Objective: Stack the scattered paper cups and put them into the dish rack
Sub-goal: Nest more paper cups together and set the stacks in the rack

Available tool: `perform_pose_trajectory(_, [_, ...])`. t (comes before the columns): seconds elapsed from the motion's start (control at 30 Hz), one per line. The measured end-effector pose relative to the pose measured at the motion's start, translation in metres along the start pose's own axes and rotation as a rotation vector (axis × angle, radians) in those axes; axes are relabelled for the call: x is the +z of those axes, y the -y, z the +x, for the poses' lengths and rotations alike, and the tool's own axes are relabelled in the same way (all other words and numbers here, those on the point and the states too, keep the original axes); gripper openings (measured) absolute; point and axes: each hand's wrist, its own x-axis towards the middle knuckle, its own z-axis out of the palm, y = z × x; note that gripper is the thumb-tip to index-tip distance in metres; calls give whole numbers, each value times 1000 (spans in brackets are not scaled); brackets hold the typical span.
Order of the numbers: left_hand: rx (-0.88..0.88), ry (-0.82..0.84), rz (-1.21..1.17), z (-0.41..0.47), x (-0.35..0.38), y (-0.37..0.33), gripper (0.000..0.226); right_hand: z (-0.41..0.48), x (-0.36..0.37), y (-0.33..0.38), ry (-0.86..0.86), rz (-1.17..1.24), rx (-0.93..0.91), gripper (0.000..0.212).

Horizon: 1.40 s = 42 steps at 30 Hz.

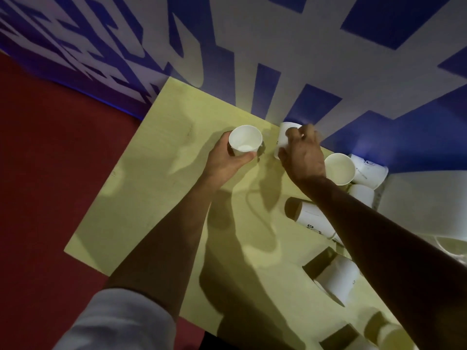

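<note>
White paper cups point(339, 168), upright and toppled

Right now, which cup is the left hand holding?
The leftmost cup, mouth up, gripped by the left hand. The right hand holds a second cup; the others lie loose on the table.

Yellow table point(156, 188) (blue-white wall point(252, 34) behind)

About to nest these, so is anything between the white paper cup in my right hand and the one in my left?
Nothing visible. Only bare pale yellow tabletop separates the white paper cup gripped by the right hand from the upright white paper cup in the left hand.
</note>
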Motion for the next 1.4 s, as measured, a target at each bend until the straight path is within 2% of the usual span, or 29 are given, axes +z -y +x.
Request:
perform_pose_trajectory(0.1, [6, 12, 9, -3, -4, -3, 64, -1, 5, 3, -55, 188, 125, 52])
perform_pose_trajectory(0.2, [5, 14, 24, -7, -7, -5, 65, 1, 8, 8, -11, 356, 272, 73])
perform_pose_trajectory(0.3, [-1, 3, 35, -13, -10, -4, 65, -1, 11, 11, 91, 513, 286, 78])
perform_pose_trajectory(0.4, [-2, -13, 41, -23, -14, -2, 61, -12, 8, 11, 120, 604, 279, 76])
perform_pose_trajectory(0.67, [30, -3, 40, -61, -3, -12, 62, -68, -18, 3, 21, 695, 181, 81])
perform_pose_trajectory(0.87, [57, 81, 68, -96, 23, -24, 68, -127, -41, -18, -111, 725, 136, 82])
perform_pose_trajectory(1.07, [43, 162, 92, -144, 67, -20, 70, -198, -60, -63, -224, 735, 136, 77])
perform_pose_trajectory(1.2, [92, 246, 141, -171, 104, -42, 69, -233, -71, -94, -323, 742, 110, 74])
perform_pose_trajectory(1.4, [119, 280, 166, -210, 152, -67, 68, -270, -92, -150, -418, 731, 100, 72])
